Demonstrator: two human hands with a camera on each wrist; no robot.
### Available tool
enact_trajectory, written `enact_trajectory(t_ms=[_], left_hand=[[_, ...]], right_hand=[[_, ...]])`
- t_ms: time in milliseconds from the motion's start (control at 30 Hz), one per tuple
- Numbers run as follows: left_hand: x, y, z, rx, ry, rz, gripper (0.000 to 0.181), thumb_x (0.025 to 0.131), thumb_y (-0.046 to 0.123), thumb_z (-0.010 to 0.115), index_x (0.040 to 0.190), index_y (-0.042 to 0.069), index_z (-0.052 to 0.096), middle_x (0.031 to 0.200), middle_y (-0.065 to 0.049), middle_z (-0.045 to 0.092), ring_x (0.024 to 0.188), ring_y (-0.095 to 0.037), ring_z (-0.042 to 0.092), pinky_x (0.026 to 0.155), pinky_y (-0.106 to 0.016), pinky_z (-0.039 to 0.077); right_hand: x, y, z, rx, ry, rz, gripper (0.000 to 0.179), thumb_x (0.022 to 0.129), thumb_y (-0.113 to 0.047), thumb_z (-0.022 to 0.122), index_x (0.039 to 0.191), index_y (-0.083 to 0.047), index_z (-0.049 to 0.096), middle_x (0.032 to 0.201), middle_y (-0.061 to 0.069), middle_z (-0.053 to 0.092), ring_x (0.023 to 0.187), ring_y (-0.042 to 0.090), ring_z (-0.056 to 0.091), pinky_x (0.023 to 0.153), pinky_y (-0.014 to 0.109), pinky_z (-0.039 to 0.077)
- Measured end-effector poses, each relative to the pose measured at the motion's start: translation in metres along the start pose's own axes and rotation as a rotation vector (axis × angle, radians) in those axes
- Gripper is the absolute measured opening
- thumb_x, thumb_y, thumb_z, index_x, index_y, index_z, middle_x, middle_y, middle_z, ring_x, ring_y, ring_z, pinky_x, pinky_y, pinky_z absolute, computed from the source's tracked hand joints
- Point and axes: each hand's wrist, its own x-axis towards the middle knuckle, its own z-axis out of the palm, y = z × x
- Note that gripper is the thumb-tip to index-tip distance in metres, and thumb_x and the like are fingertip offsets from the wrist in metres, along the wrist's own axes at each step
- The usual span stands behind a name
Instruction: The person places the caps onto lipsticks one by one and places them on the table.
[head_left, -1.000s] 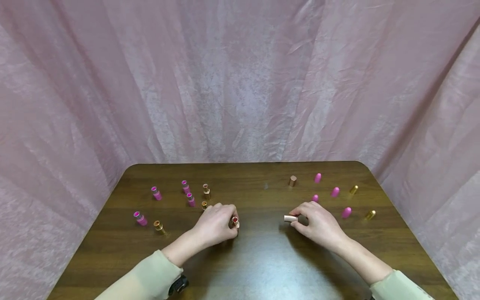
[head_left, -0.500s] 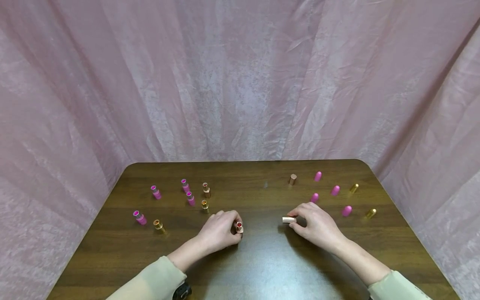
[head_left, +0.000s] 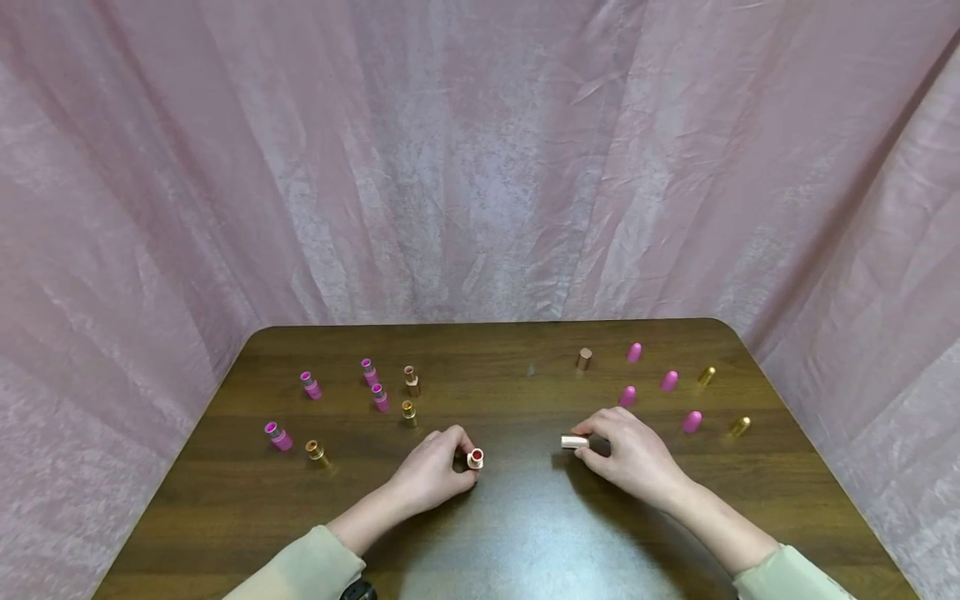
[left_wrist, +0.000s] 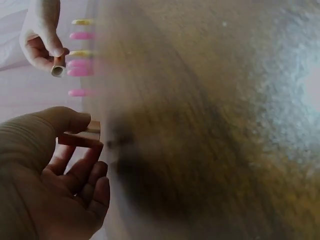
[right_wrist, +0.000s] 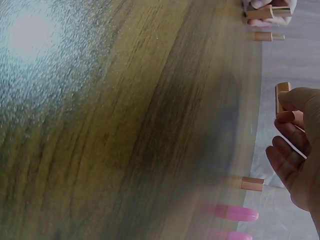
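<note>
My left hand (head_left: 431,471) pinches a rose-gold lipstick tube (head_left: 476,459) between thumb and fingers, its open end with a red inside turned up toward the head view. In the left wrist view the thumb and fingertips grip the tube's base (left_wrist: 82,136). On the right, my right hand (head_left: 633,454) pinches a rose-gold lipstick cap (head_left: 573,442), held sideways and pointing left toward the tube. A gap separates cap and tube. The cap (right_wrist: 282,97) also shows between thumb and fingers in the right wrist view.
At the left of the wooden table (head_left: 517,550) stand several uncapped pink lipstick tubes (head_left: 278,436), gold tubes (head_left: 317,454) and a rose-gold tube (head_left: 412,382). Several pink caps (head_left: 692,422), gold caps (head_left: 740,427) and a rose-gold cap (head_left: 584,359) stand right. Pink curtains (head_left: 480,167) hang behind.
My left hand has drawn back toward me with the lipstick tube, away from the standing gold tube. My right hand, with the cap, has shifted slightly left.
</note>
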Motion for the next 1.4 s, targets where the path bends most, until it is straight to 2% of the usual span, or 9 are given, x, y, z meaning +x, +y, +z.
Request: enact_trajectory(t_ms=[133, 300, 433, 600, 800, 1000, 1167, 1400], left_hand=[[-0.002, 0.003, -0.009, 0.006, 0.026, 0.001, 0.026, 0.078, 0.018, 0.082, 0.089, 0.026, 0.059, 0.086, 0.015, 0.061, 0.086, -0.011, 0.057, 0.077, -0.035, 0.049], [-0.004, 0.009, -0.021, 0.030, 0.087, 0.052, 0.025, 0.078, 0.021, 0.082, 0.090, 0.028, 0.061, 0.084, 0.016, 0.062, 0.086, -0.010, 0.055, 0.080, -0.035, 0.047], [-0.006, 0.012, -0.028, 0.053, 0.131, 0.113, 0.024, 0.079, 0.024, 0.084, 0.092, 0.029, 0.065, 0.084, 0.019, 0.063, 0.085, -0.008, 0.053, 0.081, -0.035, 0.046], [-0.007, 0.015, -0.034, 0.079, 0.140, 0.160, 0.021, 0.082, 0.025, 0.083, 0.099, 0.030, 0.071, 0.093, 0.021, 0.065, 0.089, -0.006, 0.053, 0.086, -0.034, 0.045], [-0.009, 0.018, -0.037, 0.067, 0.139, 0.162, 0.026, 0.085, 0.025, 0.083, 0.108, 0.028, 0.074, 0.102, 0.017, 0.068, 0.090, -0.006, 0.053, 0.087, -0.035, 0.044], [-0.008, 0.021, -0.037, 0.036, 0.150, 0.145, 0.021, 0.085, 0.027, 0.084, 0.103, 0.030, 0.072, 0.095, 0.019, 0.065, 0.089, -0.006, 0.052, 0.086, -0.033, 0.044], [-0.006, 0.022, -0.036, 0.028, 0.153, 0.150, 0.022, 0.085, 0.027, 0.084, 0.103, 0.029, 0.073, 0.098, 0.018, 0.067, 0.090, -0.006, 0.052, 0.086, -0.034, 0.044], [-0.004, 0.025, -0.035, 0.029, 0.148, 0.156, 0.022, 0.085, 0.027, 0.084, 0.104, 0.029, 0.073, 0.101, 0.019, 0.067, 0.092, -0.006, 0.052, 0.088, -0.034, 0.045]], right_hand=[[0.000, -0.002, -0.001, 0.025, 0.010, 0.009, 0.021, 0.084, -0.024, 0.086, 0.101, -0.030, 0.076, 0.101, -0.022, 0.067, 0.105, 0.007, 0.060, 0.088, 0.038, 0.052], [-0.001, -0.004, -0.002, 0.059, 0.042, -0.017, 0.023, 0.084, -0.023, 0.084, 0.104, -0.028, 0.075, 0.105, -0.021, 0.067, 0.101, 0.005, 0.058, 0.084, 0.033, 0.052], [0.000, -0.004, -0.001, 0.082, 0.089, -0.079, 0.024, 0.083, -0.018, 0.084, 0.105, -0.023, 0.076, 0.105, -0.017, 0.067, 0.097, 0.005, 0.058, 0.081, 0.028, 0.052], [0.002, -0.009, 0.002, 0.070, 0.152, -0.186, 0.025, 0.081, -0.014, 0.084, 0.105, -0.018, 0.076, 0.105, -0.012, 0.068, 0.099, 0.010, 0.060, 0.083, 0.031, 0.050], [0.005, -0.020, 0.005, 0.057, 0.158, -0.238, 0.027, 0.082, -0.017, 0.083, 0.109, -0.016, 0.077, 0.107, -0.011, 0.068, 0.104, 0.011, 0.059, 0.086, 0.033, 0.049], [0.009, -0.030, 0.010, 0.071, 0.166, -0.271, 0.030, 0.082, -0.017, 0.084, 0.112, -0.017, 0.076, 0.109, -0.011, 0.068, 0.106, 0.011, 0.060, 0.087, 0.034, 0.051], [0.013, -0.035, 0.012, 0.088, 0.188, -0.293, 0.030, 0.081, -0.015, 0.086, 0.110, -0.016, 0.076, 0.108, -0.011, 0.068, 0.105, 0.012, 0.060, 0.086, 0.035, 0.052], [0.017, -0.042, 0.014, 0.117, 0.166, -0.281, 0.030, 0.082, -0.017, 0.086, 0.110, -0.019, 0.076, 0.108, -0.013, 0.068, 0.105, 0.010, 0.059, 0.085, 0.035, 0.052]])
